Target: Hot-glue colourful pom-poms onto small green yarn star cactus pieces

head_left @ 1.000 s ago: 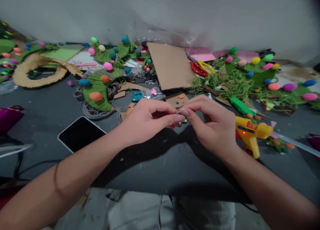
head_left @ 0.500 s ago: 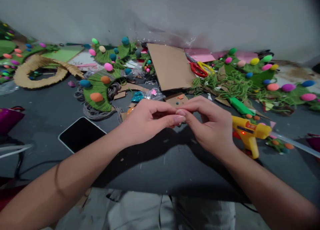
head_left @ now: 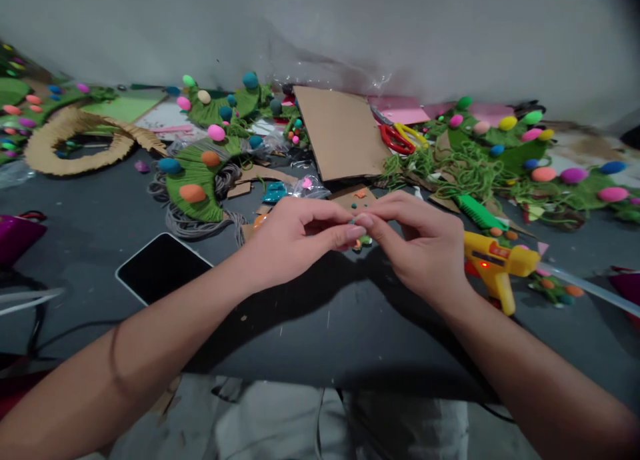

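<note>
both hands were over the table, middle of its near edge, fingertips meeting. left hand: grip pinched, thumb and fingers on a small green-and-orange piece. right hand: grip also pinched, thumb and index at the same piece. piece sat between the fingertips, set back from the near edge, mostly hidden, so couldn't read its shape. yellow glue gun was just beside the right hand, red light on, clear stick running out its back toward the table's right side. dark-screened phone lay left of the left hand, toward the near edge. green yarn-wrapped crescent with orange and blue balls lay farther back, on grey yarn. along the far edge, left to right: tan wrapped ring, brown cardboard sheet, scissors with red and yellow handles, tangled green yarn. green comb lay between that tangle and the glue gun. small cardboard scrap sat just beyond the fingertips.
</note>
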`<state>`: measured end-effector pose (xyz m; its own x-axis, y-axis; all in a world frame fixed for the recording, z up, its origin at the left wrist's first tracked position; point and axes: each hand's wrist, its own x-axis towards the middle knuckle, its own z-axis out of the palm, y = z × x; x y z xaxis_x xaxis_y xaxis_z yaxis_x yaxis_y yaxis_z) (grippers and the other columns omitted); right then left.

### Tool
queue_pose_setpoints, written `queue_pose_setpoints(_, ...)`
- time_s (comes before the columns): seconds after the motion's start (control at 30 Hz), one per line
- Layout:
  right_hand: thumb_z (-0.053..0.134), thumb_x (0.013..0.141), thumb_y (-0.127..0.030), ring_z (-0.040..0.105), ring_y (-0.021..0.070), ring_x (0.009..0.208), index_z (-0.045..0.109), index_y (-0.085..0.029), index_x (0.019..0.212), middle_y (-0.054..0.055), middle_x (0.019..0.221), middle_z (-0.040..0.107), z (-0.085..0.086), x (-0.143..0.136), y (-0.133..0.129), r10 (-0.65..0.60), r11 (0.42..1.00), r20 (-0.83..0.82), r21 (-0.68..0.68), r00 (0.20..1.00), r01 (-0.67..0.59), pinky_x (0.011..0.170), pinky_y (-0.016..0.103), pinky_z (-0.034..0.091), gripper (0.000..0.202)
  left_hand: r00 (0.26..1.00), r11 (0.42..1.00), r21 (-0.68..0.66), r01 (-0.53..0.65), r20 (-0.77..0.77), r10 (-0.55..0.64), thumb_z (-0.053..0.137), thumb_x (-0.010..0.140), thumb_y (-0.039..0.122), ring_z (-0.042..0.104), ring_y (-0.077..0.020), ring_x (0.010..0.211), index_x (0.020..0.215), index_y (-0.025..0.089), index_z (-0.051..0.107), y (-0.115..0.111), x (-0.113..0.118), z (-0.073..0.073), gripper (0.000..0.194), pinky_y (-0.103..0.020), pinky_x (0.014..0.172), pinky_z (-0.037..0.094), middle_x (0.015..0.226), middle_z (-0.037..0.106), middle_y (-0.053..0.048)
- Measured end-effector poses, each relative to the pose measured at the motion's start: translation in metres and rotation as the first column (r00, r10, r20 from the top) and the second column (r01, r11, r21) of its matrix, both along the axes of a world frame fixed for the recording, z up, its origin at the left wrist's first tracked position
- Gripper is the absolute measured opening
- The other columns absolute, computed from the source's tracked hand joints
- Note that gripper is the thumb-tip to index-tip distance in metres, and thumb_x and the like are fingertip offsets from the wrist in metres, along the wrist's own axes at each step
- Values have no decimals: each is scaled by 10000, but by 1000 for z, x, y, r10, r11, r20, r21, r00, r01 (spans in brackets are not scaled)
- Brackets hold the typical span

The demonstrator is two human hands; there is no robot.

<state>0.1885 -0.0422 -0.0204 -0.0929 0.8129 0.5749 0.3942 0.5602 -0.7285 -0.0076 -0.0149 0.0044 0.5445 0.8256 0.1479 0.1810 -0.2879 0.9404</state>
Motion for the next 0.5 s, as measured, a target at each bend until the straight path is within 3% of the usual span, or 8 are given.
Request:
queue_pose_setpoints(0.1, 726, 928, -308, 636, 139, 682, 738, -239, 820, -3, 759, 708, 2, 6, 4, -116, 993, 11, -5, 993, 116, 651, 292, 538, 129, 1000, 1000, -8, -19, 4, 19, 754, 897, 306, 706, -115, 679, 837, 142, 781, -1, -1, 1, 177, -178, 664, 569, 757, 772, -25)
queue_pose_setpoints(0.2, 706, 944, -306, 640, 130, 690, 737, -230, 834, 0, 772, 717, 5, 10, 7, -179, 984, -16, -9, 984, 179, 646, 271, 528, 137, 999, 999, -29, -36, -8, 35, 792, 863, 335, 723, -136, 711, 903, 144, 798, -1, -1, 0, 195, -200, 681, 585, 806, 788, -39)
queue_pose_setpoints(0.3, 724, 932, -294, 682, 153, 807, 766, -243, 937, 19, 895, 754, 4, 5, 4, -80, 997, 9, 9, 997, 80, 717, 292, 545, 67, 1000, 999, -39, 4, -11, -5, 850, 801, 321, 734, -151, 751, 999, 154, 810, -1, -1, 0, 262, -201, 671, 583, 867, 804, -43)
queue_pose_setpoints(0.4, 732, 925, -263, 678, 153, 816, 759, -238, 913, 14, 888, 755, 2, -1, -1, 26, 999, 44, 30, 999, -28, 739, 299, 539, 38, 1000, 1000, -28, 0, -10, 0, 809, 847, 291, 725, -124, 708, 952, 152, 815, 0, 0, 0, 174, -174, 653, 573, 802, 795, -24)
queue_pose_setpoints(0.5, 712, 940, -264, 633, 134, 714, 719, -229, 833, -3, 779, 708, 2, 2, 0, -76, 996, 44, 43, 996, 74, 680, 284, 522, 112, 1000, 999, -26, -21, -3, 21, 780, 875, 272, 717, -107, 656, 834, 139, 799, -2, 0, 2, 140, -158, 646, 574, 724, 776, -16)
